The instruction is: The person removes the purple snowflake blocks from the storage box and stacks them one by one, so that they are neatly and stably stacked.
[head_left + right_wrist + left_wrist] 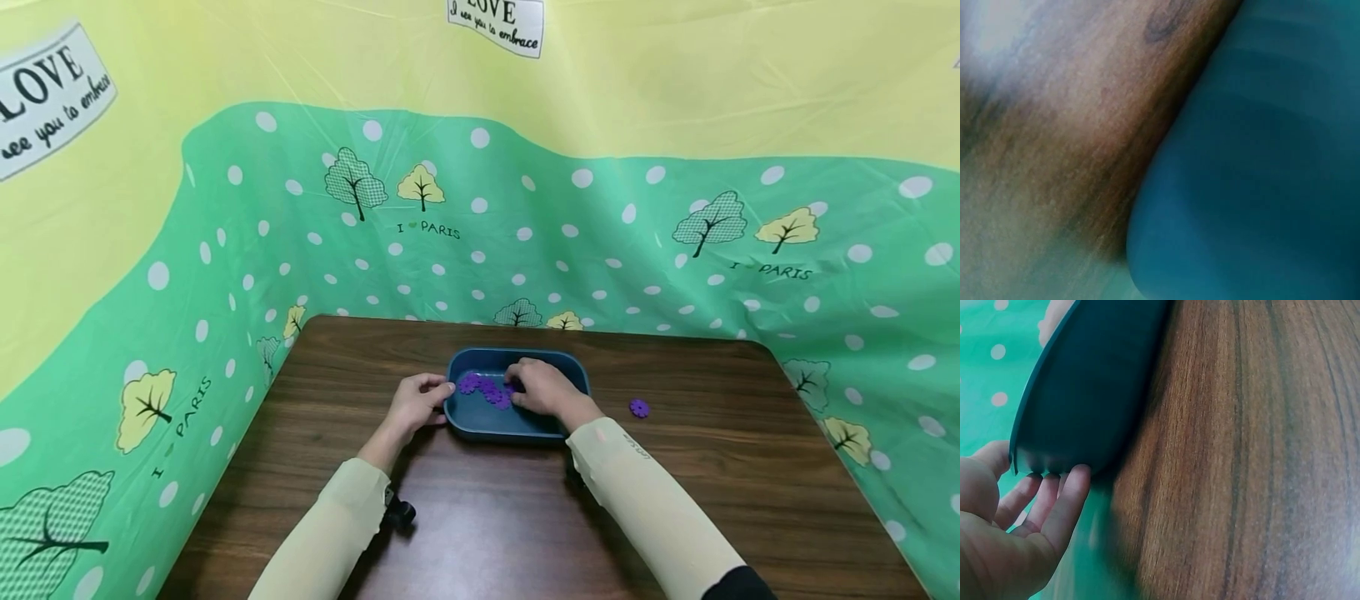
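A blue rectangular tray [480, 427] stands on the table with several small purple flower-shaped discs [487, 388] inside it. At its left end my left hand [413, 403] grips the tray, thumb at the rim and fingers against the outer wall. The left wrist view shows this hand [1019, 525] with its fingertips touching the tray wall [1085, 387]. My right hand [543, 388] reaches into the tray, fingers bent down around purple discs; whether it pinches one is hidden. The right wrist view shows only the tray's outside [1260, 169], not the hand.
One more purple disc [639, 407] lies on the brown wooden table [705, 467], right of the tray. A small black device [400, 512] sits at my left wrist. A green and yellow patterned cloth [600, 208] hangs behind and beside the table.
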A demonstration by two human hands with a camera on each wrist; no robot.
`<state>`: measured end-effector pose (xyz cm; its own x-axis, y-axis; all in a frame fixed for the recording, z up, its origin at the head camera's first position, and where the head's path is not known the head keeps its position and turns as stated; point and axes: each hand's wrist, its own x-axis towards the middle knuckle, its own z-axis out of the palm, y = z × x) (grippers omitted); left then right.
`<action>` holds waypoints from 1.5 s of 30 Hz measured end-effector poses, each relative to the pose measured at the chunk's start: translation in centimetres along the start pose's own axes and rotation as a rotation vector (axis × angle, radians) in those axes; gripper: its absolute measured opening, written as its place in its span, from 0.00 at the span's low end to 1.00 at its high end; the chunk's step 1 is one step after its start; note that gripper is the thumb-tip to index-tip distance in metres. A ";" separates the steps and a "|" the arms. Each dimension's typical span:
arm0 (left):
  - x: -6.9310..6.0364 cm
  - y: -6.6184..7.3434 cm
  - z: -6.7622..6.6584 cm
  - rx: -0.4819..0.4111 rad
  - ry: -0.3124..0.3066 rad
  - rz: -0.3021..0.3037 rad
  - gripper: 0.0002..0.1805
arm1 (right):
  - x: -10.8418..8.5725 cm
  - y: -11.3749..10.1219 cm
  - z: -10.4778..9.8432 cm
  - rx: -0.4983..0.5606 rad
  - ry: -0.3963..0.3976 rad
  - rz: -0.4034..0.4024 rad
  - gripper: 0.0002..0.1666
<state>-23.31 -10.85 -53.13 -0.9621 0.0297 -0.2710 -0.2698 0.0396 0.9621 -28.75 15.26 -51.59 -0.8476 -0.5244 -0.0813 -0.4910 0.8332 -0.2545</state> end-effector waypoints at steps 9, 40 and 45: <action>-0.1 0.0 0.3 0.003 -0.006 0.004 0.20 | -0.7 0.1 -0.7 -0.024 0.010 0.000 0.19; -0.2 0.1 0.2 0.019 0.010 0.005 0.19 | -5.3 2.5 -3.9 0.088 0.214 -0.058 0.18; -0.2 0.0 0.2 0.016 0.008 0.007 0.20 | -6.3 3.4 -4.3 0.108 0.240 -0.061 0.17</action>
<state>-23.09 -10.61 -53.06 -0.9642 0.0221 -0.2642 -0.2627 0.0551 0.9633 -25.97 22.12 -47.82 -0.8471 -0.5051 0.1650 -0.5289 0.7711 -0.3545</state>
